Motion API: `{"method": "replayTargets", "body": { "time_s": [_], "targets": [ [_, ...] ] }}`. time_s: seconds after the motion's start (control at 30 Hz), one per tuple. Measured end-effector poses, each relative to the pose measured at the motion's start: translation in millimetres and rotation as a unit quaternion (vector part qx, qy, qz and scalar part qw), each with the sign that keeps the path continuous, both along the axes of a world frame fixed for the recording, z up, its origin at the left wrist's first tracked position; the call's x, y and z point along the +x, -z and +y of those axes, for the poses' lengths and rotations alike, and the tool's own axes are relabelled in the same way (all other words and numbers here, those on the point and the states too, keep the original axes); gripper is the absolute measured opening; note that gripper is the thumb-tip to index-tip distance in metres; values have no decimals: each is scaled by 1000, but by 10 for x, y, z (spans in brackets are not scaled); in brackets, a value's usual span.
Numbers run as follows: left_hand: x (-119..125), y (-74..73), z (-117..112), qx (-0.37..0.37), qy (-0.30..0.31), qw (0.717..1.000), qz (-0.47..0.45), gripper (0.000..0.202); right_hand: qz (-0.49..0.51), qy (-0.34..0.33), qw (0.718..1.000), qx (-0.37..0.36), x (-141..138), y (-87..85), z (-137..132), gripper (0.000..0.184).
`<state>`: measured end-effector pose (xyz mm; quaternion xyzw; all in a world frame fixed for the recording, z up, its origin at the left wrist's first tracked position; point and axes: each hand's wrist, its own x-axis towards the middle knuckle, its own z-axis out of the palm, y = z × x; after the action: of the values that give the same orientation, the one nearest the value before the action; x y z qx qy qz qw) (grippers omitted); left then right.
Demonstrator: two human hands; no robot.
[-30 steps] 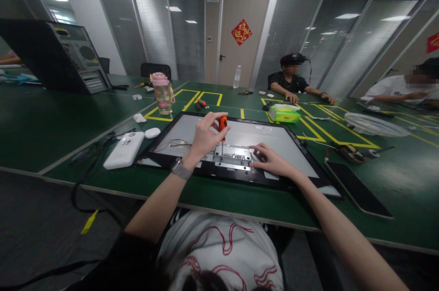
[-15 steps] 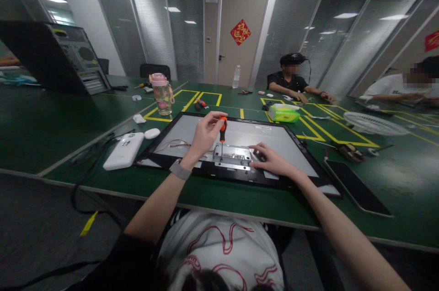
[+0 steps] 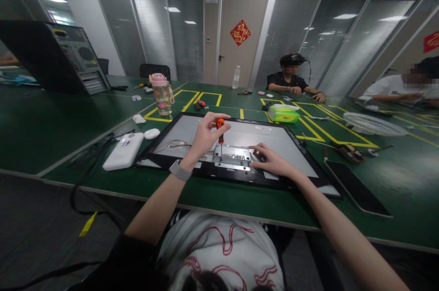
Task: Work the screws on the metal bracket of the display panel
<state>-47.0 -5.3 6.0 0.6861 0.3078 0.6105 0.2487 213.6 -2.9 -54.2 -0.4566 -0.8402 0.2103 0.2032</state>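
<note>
left hand (image 3: 207, 134) pinching screwdriver (image 3: 221, 135) | right hand (image 3: 270, 160) half-curled at metal bracket (image 3: 235, 152) | bracket laid on panel (image 3: 283, 144) — screwdriving seemingly unfinished, tightness unclear

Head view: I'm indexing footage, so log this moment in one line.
left hand: grips screwdriver, upright over metal bracket; right hand: fingertips at bracket's right end; panel: flat on table

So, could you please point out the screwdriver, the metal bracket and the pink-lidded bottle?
Screwdriver (image 3: 221, 137): head view, lower handle.
Metal bracket (image 3: 236, 152): head view, rear plate.
Pink-lidded bottle (image 3: 163, 99): head view, body.
</note>
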Motion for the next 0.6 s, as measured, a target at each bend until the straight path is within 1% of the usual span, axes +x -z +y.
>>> {"method": "replayTargets", "body": {
  "time_s": [0.03,0.07,0.17,0.23,0.27,0.3,0.4,0.47,0.53,0.6],
  "targets": [
    [-6,3,7,5,-2,1000,4,28,1,-1,1000,1,3,5,3,60],
    [-12,5,17,6,11,1000,1,29,2,-3,1000,3,5,9,6,59],
    [-26,8,46,-18,99,994,-33,33,3,-5,1000,4,11,19,11,60],
    [-25,4,45,-43,138,988,-53,35,2,-5,1000,2,12,20,9,60],
    [-22,1,39,-52,138,988,-55,35,1,-4,1000,1,11,18,7,60],
    [-18,-3,29,-54,126,989,-50,34,0,-4,1000,1,10,16,5,60],
    [-13,-9,10,-26,53,998,-21,31,0,-6,1000,1,4,7,0,59],
    [-21,-7,17,-6,24,1000,-7,28,-1,-6,1000,0,-1,-1,-3,60],
    [-32,-4,35,-2,34,999,-12,25,-3,-3,1000,-3,-5,-8,-6,59],
    [-38,-1,49,-20,77,996,-34,29,-6,1,1000,-4,-7,-12,-8,59]
  ]
}}
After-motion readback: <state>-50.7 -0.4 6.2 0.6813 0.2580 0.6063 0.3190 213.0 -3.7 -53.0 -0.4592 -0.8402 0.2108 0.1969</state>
